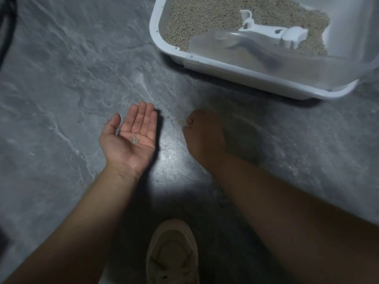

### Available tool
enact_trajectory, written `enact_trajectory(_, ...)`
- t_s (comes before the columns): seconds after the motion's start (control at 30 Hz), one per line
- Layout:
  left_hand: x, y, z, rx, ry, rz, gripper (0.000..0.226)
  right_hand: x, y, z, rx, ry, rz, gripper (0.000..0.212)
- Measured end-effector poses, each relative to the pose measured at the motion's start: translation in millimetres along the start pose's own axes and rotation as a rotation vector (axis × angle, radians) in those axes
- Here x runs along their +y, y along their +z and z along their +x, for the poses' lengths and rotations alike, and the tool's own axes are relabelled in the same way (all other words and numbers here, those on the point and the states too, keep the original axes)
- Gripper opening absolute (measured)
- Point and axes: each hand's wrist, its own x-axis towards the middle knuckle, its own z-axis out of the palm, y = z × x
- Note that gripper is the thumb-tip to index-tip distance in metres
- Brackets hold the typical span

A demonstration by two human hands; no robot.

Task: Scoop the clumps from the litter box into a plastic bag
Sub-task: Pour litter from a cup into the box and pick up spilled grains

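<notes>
A white litter box [225, 73] stands at the upper right, filled with beige litter [205, 19]. A white scoop [270, 34] lies on the litter inside it, partly behind the box's translucent front guard. My left hand [132, 136] is held palm up over the grey floor, fingers straight, with a small pile of litter grains [134, 140] on the palm. My right hand [205, 132] is down at the floor, fingers curled, pinching at spilled grains [181, 121]. No plastic bag is in view.
The floor [71, 78] is grey marbled stone with a few scattered litter grains between my hands. My beige shoe [172, 253] is at the bottom centre. A dark object sits at the far left edge.
</notes>
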Motion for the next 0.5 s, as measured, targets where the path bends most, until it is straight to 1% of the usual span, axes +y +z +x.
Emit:
enact_trajectory(0.1,1,0,0,0.003,0.005,0.005,0.039,-6,1,8,-0.005,-0.028,-0.033,0.021)
enact_trajectory(0.3,2,0,0,0.005,0.004,0.004,0.038,-18,-2,15,0.014,-0.090,-0.113,0.016)
enact_trajectory(0.43,1,-1,-1,0.016,0.004,0.014,0.038,-29,-9,12,0.010,-0.114,-0.162,0.026)
enact_trajectory(0.5,1,0,-2,0.017,0.002,0.021,0.038,-32,-10,10,0.007,-0.125,-0.203,0.016)
